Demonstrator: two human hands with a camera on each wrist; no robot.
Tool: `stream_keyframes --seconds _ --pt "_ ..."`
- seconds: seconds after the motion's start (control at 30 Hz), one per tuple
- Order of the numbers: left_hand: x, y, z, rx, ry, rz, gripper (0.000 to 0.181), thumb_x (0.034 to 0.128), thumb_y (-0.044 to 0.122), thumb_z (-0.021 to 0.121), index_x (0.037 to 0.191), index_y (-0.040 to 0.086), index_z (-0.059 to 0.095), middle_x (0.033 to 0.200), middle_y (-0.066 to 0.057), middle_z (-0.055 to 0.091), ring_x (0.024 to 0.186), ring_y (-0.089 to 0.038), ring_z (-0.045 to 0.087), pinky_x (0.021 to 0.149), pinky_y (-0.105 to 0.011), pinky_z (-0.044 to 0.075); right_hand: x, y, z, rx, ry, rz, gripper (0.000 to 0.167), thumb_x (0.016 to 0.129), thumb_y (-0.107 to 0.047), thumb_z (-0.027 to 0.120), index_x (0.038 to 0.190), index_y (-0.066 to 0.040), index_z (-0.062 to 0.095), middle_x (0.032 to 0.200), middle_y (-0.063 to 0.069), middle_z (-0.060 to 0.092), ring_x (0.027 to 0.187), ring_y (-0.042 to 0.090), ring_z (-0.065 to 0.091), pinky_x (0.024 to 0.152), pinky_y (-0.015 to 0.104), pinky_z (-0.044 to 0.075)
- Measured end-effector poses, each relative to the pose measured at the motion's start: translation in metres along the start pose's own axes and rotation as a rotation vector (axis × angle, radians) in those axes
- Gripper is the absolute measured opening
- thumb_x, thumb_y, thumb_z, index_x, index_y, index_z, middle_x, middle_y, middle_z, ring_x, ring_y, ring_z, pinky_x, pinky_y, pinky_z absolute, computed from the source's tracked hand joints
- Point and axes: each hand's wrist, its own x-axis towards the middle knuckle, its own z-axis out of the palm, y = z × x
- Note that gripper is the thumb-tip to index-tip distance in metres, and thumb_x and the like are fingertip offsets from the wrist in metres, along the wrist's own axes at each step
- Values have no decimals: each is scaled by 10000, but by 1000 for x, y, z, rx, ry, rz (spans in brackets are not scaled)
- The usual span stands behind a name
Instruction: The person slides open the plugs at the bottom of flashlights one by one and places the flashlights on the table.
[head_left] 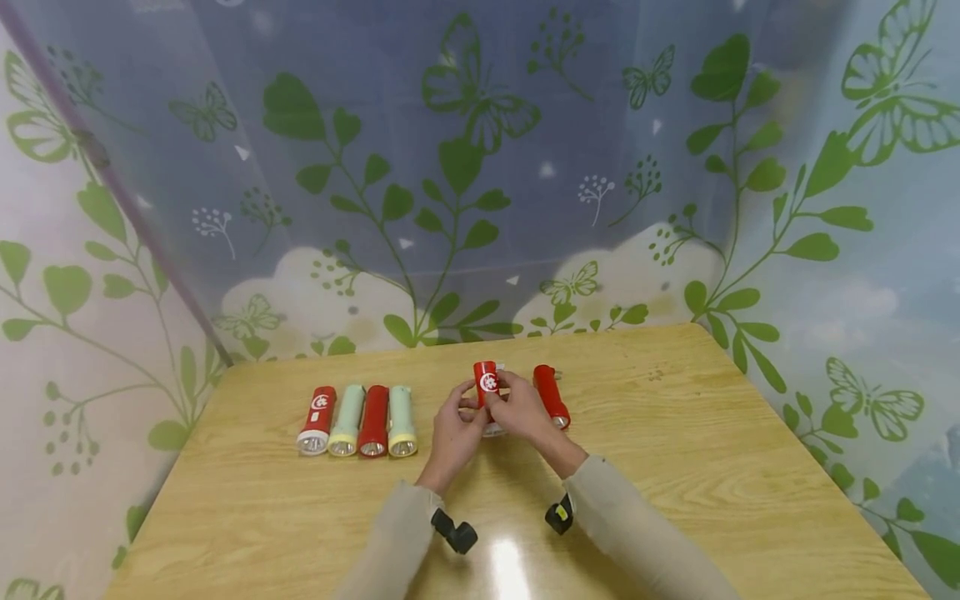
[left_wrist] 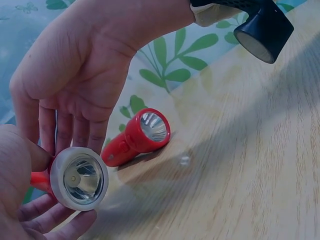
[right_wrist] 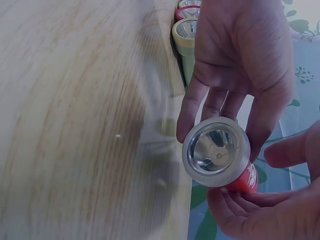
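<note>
Crescent emblems (head_left: pixel 488 382) on two flashlights (head_left: pixel 321 423)

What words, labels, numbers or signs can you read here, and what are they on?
No readable words, brands or numbers.
Sign: white crescent with a flower-like shape, on the red flashlight held by the left hand and right hand.
Sign: similar white emblem, on the leftmost flashlight in the row.
Too small to read: white patch below that emblem; yellow mark on the right wrist's black device.
</note>
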Motion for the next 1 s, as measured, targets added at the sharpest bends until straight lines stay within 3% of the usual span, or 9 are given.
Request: stream_keyframes --seconds 0.27,0.63,0.87,1.0 --pt "4 -7 6 5 -8 4 499 956 114 658 1440 74 542 1112 -184 690 883 -210 698 694 -269 579 0 2 -1 15 -8 26 479 996 -135 544 1443 32 499 1389 221 609 1130 350 694 870 409 596" --pt "6 -10 13 -8 4 0 447 960 109 652 1393 26 577 1105 -200 699 924 -246 708 738 -289 591 2 8 -1 7 19 43 406 1002 -201 576 1344 19 579 1282 205 668 986 252 696 742 293 552" --pt "9 -10 15 -17 -14 -11 439 970 100 628 1399 26 577 1133 -183 685 961 -228 697 768 -284 591 4 8 -2 0 20 60 403 1000 -218 577 1320 27 586 1149 182 689 800 182 586 646 248 469" --pt "10 -9 17 -7 -7 -10 429 956 75 627 1378 10 597 1115 -193 695 965 -246 714 783 -297 599 5 8 -2 -13 22 74 430 999 -223 574 1338 41 573 1161 184 686 823 180 578 674 250 473"
